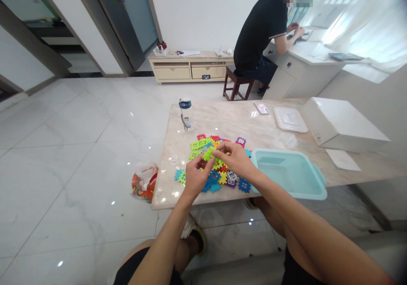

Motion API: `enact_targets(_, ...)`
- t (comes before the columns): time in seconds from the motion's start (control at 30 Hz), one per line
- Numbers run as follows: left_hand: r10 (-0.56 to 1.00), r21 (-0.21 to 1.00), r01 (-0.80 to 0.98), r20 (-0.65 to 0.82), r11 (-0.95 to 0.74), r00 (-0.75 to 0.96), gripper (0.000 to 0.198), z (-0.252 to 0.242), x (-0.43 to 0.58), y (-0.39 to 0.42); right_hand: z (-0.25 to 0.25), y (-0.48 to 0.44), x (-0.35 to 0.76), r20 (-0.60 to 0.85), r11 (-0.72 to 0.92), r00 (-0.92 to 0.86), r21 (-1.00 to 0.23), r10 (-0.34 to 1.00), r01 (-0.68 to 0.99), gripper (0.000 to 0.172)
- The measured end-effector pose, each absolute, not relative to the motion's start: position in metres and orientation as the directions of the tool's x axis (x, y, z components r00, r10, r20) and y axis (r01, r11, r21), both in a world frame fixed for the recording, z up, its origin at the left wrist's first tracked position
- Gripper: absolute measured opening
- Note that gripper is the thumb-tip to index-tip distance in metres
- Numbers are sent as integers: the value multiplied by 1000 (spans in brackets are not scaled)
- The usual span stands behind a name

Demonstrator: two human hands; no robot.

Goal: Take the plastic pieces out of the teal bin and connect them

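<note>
A pile of colourful interlocking plastic tiles (212, 166) lies on the marble table (222, 124), green, blue, red, yellow and purple among them. Both my hands hover over the pile and pinch the same lime-green tile (209, 154). My left hand (196, 177) grips its lower left side with closed fingers. My right hand (233, 157) holds its right edge between thumb and fingers. A few blue tiles (212, 183) lie just below my hands near the table's front edge.
A turquoise plastic tub (291, 172) stands right of the pile. Behind are a white lid (290, 118), a white box (340, 124), a card (261, 108) and a water bottle (186, 114). A bag (144, 181) lies on the floor. A person (263, 34) sits at a far desk.
</note>
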State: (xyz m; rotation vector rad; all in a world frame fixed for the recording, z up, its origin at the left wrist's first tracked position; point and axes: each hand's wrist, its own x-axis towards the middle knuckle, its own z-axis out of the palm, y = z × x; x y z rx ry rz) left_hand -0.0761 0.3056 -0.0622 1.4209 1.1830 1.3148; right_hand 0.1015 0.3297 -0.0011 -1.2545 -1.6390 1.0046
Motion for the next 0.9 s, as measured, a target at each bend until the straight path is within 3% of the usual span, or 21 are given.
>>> enact_targets(0.27,980,974,109,199,-200,26,32,-59,-76,305,0,330,103,147,194,-158,-916,976,351,17)
enact_targets(0.6,971,954,197,236,-226,-27,39,-53,-76,302,-1,334,106,140,218,-244,-918,960,332,21)
enact_targets(0.9,977,975,80,211,-207,-44,48,-47,-75,303,-7,339,115,43,97,-195,-957,980,275,34)
